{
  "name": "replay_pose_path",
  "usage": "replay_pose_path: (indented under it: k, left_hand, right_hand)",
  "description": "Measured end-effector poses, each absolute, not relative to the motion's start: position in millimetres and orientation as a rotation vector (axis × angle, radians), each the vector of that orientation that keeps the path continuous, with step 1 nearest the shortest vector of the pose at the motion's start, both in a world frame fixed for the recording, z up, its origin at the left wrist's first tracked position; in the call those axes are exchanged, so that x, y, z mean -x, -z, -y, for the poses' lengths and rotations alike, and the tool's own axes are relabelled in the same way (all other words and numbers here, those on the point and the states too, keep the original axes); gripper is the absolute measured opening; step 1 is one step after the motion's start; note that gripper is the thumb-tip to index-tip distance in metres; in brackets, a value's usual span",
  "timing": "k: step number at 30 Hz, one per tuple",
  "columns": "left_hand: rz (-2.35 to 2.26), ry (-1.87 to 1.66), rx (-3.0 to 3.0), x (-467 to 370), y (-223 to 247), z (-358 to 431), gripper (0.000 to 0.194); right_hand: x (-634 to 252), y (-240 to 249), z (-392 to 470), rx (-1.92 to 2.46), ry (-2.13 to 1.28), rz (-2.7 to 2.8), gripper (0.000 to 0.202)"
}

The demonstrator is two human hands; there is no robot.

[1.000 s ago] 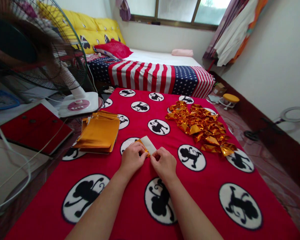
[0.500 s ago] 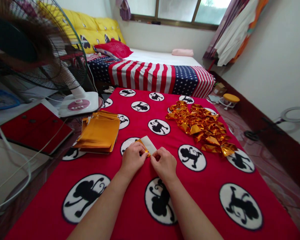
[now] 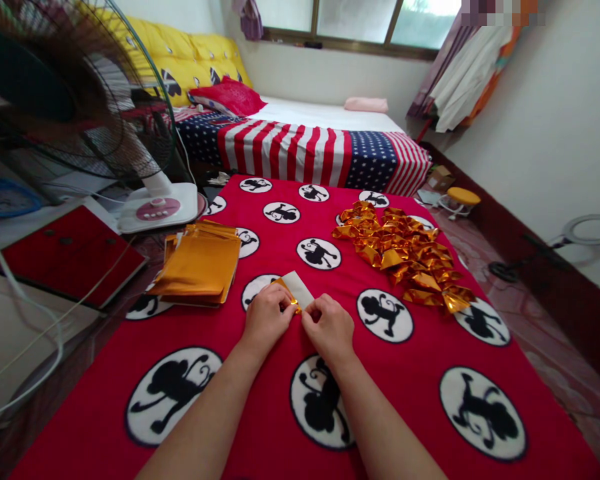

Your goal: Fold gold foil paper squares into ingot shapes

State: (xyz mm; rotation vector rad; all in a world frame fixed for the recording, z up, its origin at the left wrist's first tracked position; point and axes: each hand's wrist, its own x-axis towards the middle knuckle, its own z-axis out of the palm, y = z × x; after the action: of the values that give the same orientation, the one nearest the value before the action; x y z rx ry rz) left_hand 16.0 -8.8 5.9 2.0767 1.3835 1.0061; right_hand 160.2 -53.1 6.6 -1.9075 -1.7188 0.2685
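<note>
Near the middle of the red monkey-print cloth (image 3: pixel 400 393), a sheet of gold foil paper (image 3: pixel 296 287) with a pale side up lies between my hands. My left hand (image 3: pixel 269 316) is closed on its left, gold part. My right hand (image 3: pixel 329 327) pinches its lower right edge; the fingertips of both hands nearly meet there. A stack of flat gold sheets (image 3: pixel 197 263) rests at the left edge of the cloth. On the right lies a heap of folded gold foil pieces (image 3: pixel 405 250).
A fan (image 3: pixel 157 203) with its wire cage stands at the left, beside a red panel (image 3: pixel 63 250). Beyond the cloth is a bed with a striped and starred cover (image 3: pixel 290 150). A yellow stool (image 3: pixel 462 197) and a ring-shaped stand (image 3: pixel 591 229) are at the right.
</note>
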Motion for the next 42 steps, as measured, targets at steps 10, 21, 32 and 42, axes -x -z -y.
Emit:
replay_pose_path:
  k: [10,21,32,42]
  left_hand:
    - [-1.431,-0.973,-2.093,-16.8,-7.8,9.7,0.017]
    - [-1.428,-0.988,-2.061,-15.7,-4.7,8.8,0.016]
    - [-1.396,-1.036,-2.071,-14.0,2.4,6.6,0.015]
    - [-1.422,-1.015,-2.038,-14.9,-2.0,8.2,0.015]
  right_hand:
    - [-159.7,-8.7,53.6,1.899,-0.26,1.722,0.013]
    - [-163.4,-8.6,55.4,1.812,-0.305,1.757,0.003]
    - [-163.3,-9.3,55.6,1.825,-0.312,1.798,0.017]
    - [-161.8,-8.2,55.4,1.848,-0.299,1.792,0.019]
